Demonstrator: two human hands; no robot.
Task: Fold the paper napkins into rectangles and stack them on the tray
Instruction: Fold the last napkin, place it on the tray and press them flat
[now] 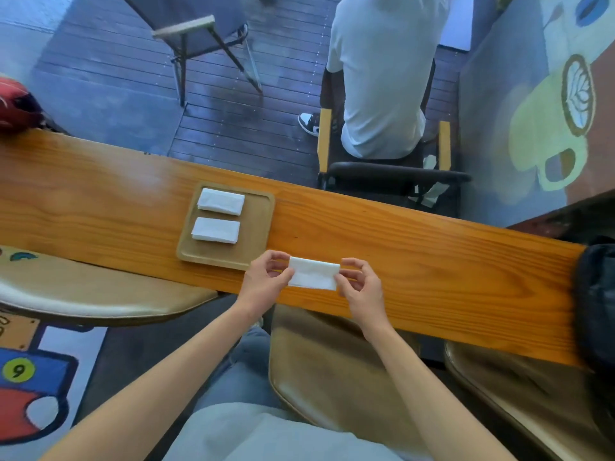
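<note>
Both hands pinch one folded napkin over the table.

The left hand [264,277] has a narrow grip on the napkin [313,273] at its left end, the right hand [361,285] on its right end, holding it just above the table [432,261]. Just beside, to the left, the tray [258,224] carries two folded napkins: far napkin [221,201], near napkin [216,229], side by side, apart.

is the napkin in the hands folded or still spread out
Folded: the napkin is a small rectangle, pinched at its ends by the left hand and right hand.
</note>
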